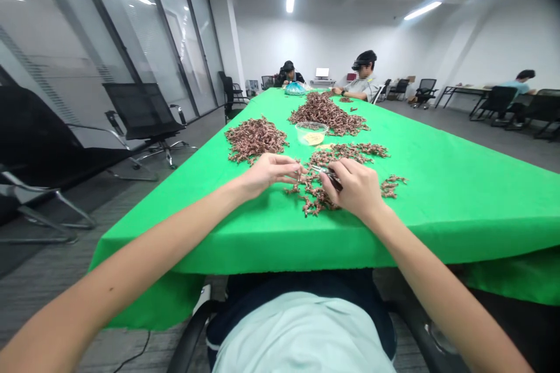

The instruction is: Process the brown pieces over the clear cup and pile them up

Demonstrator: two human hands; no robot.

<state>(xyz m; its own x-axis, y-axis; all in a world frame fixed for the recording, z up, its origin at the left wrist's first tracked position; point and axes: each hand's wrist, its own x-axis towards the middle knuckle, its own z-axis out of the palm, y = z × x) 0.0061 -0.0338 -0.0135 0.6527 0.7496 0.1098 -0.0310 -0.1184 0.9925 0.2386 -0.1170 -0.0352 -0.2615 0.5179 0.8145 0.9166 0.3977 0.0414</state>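
Note:
My right hand grips a small metal hand tool with a dark handle, its tip pointing left toward my left hand. The tool's exact kind is hard to tell at this size. My left hand pinches a small brown piece between its fingertips, close to the tool's tip. Under both hands lies a loose heap of small copper-brown pieces. Two larger heaps lie farther along the green cloth-covered table. A clear plastic bowl holding something yellow stands between them.
A seated person works at the far right of the table, and another sits at its far end near a clear bag. Black mesh office chairs stand along the glass wall at left.

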